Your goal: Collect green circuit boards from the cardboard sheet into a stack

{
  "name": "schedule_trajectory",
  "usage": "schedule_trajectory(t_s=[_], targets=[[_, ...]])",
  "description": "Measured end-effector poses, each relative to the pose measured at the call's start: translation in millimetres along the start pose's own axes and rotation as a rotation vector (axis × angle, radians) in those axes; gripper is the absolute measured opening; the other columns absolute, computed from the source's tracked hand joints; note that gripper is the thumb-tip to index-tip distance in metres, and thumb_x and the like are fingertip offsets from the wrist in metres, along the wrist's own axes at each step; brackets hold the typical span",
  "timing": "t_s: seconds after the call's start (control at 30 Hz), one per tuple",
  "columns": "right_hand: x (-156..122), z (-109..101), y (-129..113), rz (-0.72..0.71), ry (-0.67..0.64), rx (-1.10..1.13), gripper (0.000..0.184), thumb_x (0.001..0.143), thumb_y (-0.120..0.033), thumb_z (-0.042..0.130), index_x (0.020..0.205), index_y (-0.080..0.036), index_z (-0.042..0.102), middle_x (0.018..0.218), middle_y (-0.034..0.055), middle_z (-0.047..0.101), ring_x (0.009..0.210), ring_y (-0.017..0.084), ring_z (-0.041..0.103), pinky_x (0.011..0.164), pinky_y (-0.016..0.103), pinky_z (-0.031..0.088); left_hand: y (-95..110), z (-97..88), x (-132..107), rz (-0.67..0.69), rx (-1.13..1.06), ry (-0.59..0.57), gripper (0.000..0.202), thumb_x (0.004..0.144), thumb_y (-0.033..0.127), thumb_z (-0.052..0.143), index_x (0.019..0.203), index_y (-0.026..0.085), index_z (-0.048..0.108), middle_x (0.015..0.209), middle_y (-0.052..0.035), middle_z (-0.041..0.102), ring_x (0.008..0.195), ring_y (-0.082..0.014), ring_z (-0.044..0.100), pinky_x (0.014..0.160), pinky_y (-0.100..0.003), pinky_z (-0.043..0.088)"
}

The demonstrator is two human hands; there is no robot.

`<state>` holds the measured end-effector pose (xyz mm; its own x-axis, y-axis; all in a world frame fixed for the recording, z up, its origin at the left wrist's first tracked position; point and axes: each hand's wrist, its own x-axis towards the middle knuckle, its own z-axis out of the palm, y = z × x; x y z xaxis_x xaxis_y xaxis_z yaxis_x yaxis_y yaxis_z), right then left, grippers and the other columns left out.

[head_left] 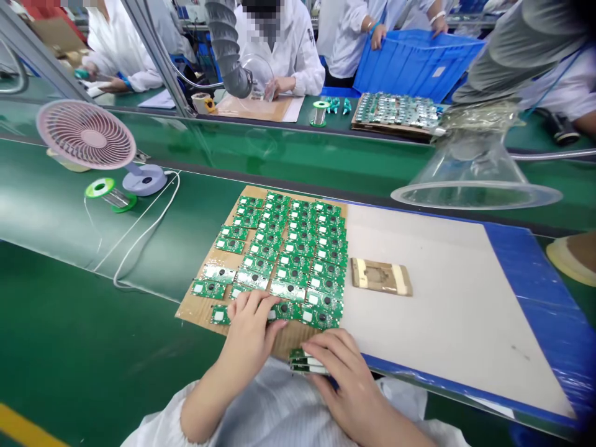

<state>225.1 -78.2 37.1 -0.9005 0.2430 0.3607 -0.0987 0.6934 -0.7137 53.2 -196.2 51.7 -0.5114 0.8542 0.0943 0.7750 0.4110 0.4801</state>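
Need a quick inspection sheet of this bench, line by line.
Surface: green belt bench, white mat with blue edge.
Job's things: rows of green circuit boards on a cardboard sheet; small stack of boards.
Clutter: solder wire spool, pink desk fan, taped cardboard piece.
Grippers: left hand resting on the boards; right hand holding the stack.
Cables: white cord across the belt.
Surroundings: transparent fume hood; co-workers across the line, one holding a blue crate.
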Motion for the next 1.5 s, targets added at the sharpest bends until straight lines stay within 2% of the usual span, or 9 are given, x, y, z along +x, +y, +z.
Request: schedule_trajectory(t_s=[0.17, 0.33, 0.43, 0.6, 0.8, 0.97, 1.2, 1.33, 1.5], targets=[[2.6, -2.9, -2.7, -0.065, -0.047, 0.018, 0.034, 0.084, 0.003, 0.045, 0.114, -0.01, 0.053, 0.104, 0.0113, 0.055, 0.096, 0.022, 0.044, 0.082, 0.038, 0.05, -4.7, -3.3, -5.0, 0.038, -0.11, 0.071, 0.017, 0.083, 0.009, 0.064, 0.089, 0.02, 0.053, 0.094, -0.0018, 0.06, 0.091, -0.0227, 0.048, 0.077, -0.038, 0.034], [5.0, -5.1, -7.4, -0.135, 0.006, -0.104, 0.034, 0.08, 0.004, 0.043, 0.106, -0.012, 0.057, 0.113, 0.0115, 0.049, 0.113, 0.026, 0.039, 0.092, 0.044, 0.047, -0.4, -0.1, -14.6, 0.187, -0.267, 0.179, 0.017, 0.085, 0.007, 0.061, 0.095, 0.021, 0.055, 0.085, 0.001, 0.065, 0.081, -0.0166, 0.054, 0.073, -0.032, 0.039], [4.2, -5.9, -7.7, -0.143, 0.004, -0.135, 0.035, 0.079, 0.004, 0.043, 0.106, -0.014, 0.057, 0.126, 0.012, 0.042, 0.128, 0.032, 0.029, 0.101, 0.051, 0.042, 11.5, 6.2, -15.4, 0.218, -0.393, 0.081, 0.017, 0.087, 0.009, 0.059, 0.098, 0.021, 0.058, 0.087, 0.0008, 0.067, 0.081, -0.0154, 0.056, 0.075, -0.031, 0.042], [-5.6, -6.1, -2.9, -0.075, 0.003, -0.165, 0.034, 0.084, 0.003, 0.043, 0.114, -0.011, 0.053, 0.126, 0.0161, 0.042, 0.116, 0.025, 0.043, 0.094, 0.042, 0.05, 19.7, 4.7, -9.1, 0.166, -0.606, -0.184, 0.025, 0.093, 0.013, 0.049, 0.114, 0.023, 0.059, 0.102, -0.0024, 0.068, 0.092, -0.0151, 0.059, 0.081, -0.029, 0.048], [-17.6, -2.3, 0.6, -0.026, 0.041, -0.168, 0.034, 0.086, -0.002, 0.046, 0.118, -0.011, 0.05, 0.117, 0.0141, 0.048, 0.11, 0.023, 0.046, 0.091, 0.038, 0.05, 16.5, 8.5, 17.0, 0.204, -0.348, 0.058, 0.016, 0.088, 0.016, 0.06, 0.103, 0.019, 0.063, 0.092, -0.0055, 0.06, 0.088, -0.02, 0.052, 0.078, -0.036, 0.044], [-22.1, -2.7, 2.0, 0.108, 0.052, -0.213, 0.041, 0.09, -0.015, 0.049, 0.13, -0.01, 0.041, 0.123, 0.0154, 0.044, 0.116, 0.023, 0.045, 0.096, 0.037, 0.048, 20.3, 18.5, 31.3, 0.178, -0.209, -0.04, 0.01, 0.083, 0.015, 0.066, 0.092, 0.018, 0.063, 0.093, -0.0058, 0.055, 0.091, -0.0229, 0.048, 0.081, -0.04, 0.04], [-19.1, -5.1, 3.1, 0.128, 0.09, -0.285, 0.03, 0.087, -0.02, 0.056, 0.115, -0.014, 0.049, 0.139, 0.0168, 0.034, 0.131, 0.033, 0.031, 0.102, 0.052, 0.04, 24.7, 9.4, 21.8, 0.182, -0.405, -0.152, 0.012, 0.084, 0.01, 0.062, 0.087, 0.02, 0.057, 0.092, -0.0006, 0.063, 0.091, -0.0196, 0.053, 0.083, -0.039, 0.036], [-21.6, -2.5, 5.0, 0.171, 0.058, -0.228, 0.048, 0.087, -0.02, 0.053, 0.131, -0.013, 0.038, 0.128, 0.0153, 0.046, 0.117, 0.028, 0.044, 0.094, 0.045, 0.047, 22.0, -3.1, 22.5, 0.187, -0.54, -0.312, 0.014, 0.088, 0.02, 0.062, 0.101, 0.024, 0.06, 0.093, 0.0005, 0.066, 0.092, -0.0187, 0.055, 0.085, -0.037, 0.039], [-19.6, -3.9, 6.3, 0.149, -0.008, -0.254, 0.053, 0.086, -0.018, 0.054, 0.135, -0.011, 0.036, 0.117, 0.0147, 0.05, 0.105, 0.028, 0.046, 0.087, 0.045, 0.049, 22.2, -2.2, 45.0, 0.252, -0.423, -0.115, 0.016, 0.094, 0.023, 0.051, 0.107, 0.022, 0.061, 0.094, -0.0038, 0.063, 0.088, -0.0194, 0.053, 0.081, -0.037, 0.041]])
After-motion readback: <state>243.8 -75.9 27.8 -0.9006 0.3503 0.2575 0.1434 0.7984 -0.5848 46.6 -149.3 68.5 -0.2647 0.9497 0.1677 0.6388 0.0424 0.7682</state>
